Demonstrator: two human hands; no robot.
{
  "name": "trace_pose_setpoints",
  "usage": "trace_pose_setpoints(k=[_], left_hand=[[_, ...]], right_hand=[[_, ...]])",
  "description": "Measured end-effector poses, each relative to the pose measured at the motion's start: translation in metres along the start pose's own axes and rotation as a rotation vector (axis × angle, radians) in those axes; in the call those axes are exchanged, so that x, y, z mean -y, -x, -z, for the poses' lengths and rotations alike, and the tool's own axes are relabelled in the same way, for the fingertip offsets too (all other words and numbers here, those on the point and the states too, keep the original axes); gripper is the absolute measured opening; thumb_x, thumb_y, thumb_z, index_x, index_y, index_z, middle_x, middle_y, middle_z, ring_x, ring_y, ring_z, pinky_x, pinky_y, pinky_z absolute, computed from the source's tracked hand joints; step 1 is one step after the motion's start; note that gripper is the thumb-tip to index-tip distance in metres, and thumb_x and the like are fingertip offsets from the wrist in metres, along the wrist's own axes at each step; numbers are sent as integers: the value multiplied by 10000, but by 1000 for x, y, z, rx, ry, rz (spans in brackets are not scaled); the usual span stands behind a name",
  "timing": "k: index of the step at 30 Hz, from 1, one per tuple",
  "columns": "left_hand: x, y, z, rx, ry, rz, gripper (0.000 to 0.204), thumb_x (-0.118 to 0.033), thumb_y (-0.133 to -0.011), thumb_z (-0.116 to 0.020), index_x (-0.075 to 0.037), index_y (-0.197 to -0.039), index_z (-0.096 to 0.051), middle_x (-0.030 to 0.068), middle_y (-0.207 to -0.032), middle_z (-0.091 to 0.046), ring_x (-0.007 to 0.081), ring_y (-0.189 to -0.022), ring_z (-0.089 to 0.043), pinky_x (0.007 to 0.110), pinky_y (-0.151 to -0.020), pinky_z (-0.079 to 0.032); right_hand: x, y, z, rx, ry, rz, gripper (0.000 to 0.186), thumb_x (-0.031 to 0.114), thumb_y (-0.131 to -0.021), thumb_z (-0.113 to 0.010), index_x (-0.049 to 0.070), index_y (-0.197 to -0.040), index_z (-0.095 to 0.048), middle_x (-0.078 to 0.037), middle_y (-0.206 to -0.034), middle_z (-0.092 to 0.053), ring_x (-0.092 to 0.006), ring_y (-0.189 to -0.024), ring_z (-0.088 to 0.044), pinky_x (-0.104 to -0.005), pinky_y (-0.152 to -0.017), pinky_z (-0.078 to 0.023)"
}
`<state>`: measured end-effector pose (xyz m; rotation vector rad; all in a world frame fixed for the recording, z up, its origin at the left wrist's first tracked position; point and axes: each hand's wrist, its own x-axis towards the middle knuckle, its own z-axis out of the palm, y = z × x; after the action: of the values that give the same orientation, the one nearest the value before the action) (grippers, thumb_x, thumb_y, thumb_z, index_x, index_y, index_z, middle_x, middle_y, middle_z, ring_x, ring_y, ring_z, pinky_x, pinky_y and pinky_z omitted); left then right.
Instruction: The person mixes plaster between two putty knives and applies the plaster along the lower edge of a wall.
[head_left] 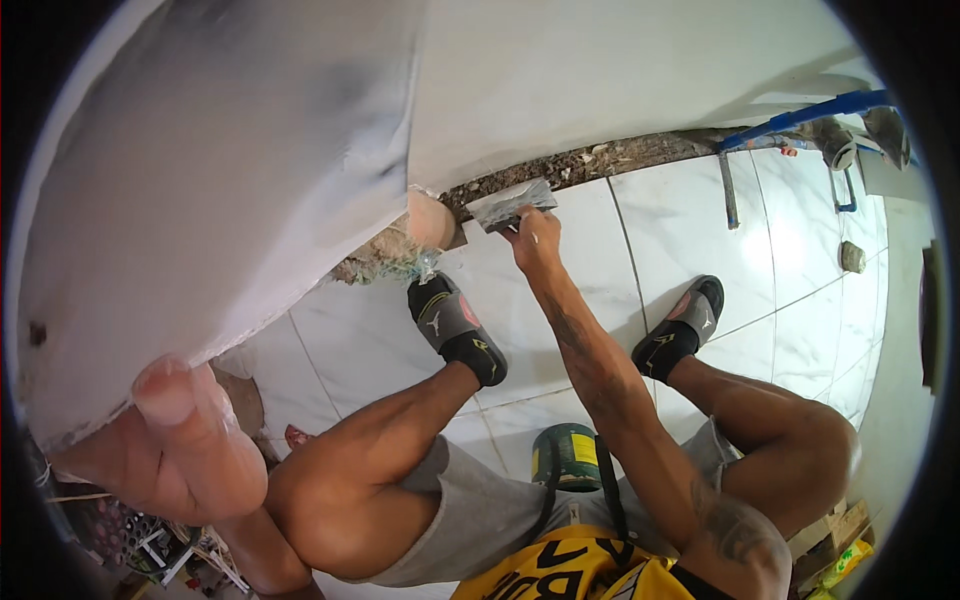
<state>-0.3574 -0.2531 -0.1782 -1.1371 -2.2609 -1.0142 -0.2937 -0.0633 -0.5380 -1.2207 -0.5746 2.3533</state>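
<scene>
Wall and left hand are filling the near left; that hand is apparently touching the wall's edge, but whether it is gripping, I cannot tell. Farther off, the right hand is grasping the trowel, which is hovering or resting beside the dirt strip. It is looking light, stiff and possibly slick; its near side is offering a safer hold.

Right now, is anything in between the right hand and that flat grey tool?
No, nothing that I can see: the right hand is gripping the flat grey tool directly. Past the tool lies the strip of rubble along the wall, with nothing visible between them either.
</scene>
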Motion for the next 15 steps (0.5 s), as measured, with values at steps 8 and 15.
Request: trace_pose_setpoints(k=[8,15], left_hand=[[-13,27,7,211,25,-67,390,-169,-948,-456,124,-1204,-424,231,-1196,-508,254,-1024,-544,372,-929,-406],[-13,24,3,231,41,-51,361,-123,-948,-441,130,-1204,-414,233,-1174,-512,250,-1041,-537,368,-940,-396]], right_hand=[[-50,-53,-9,54,-4,20,88,-3,-800,-439,-51,-872,-459,-146,-894,-508,-310,-871,-572,-573,-852,-497],[-79,-103,31,82,666,317,168,87,-798,-616,-23,-824,-492,-121,-800,-533,-270,-816,-566,-462,-766,-515]])
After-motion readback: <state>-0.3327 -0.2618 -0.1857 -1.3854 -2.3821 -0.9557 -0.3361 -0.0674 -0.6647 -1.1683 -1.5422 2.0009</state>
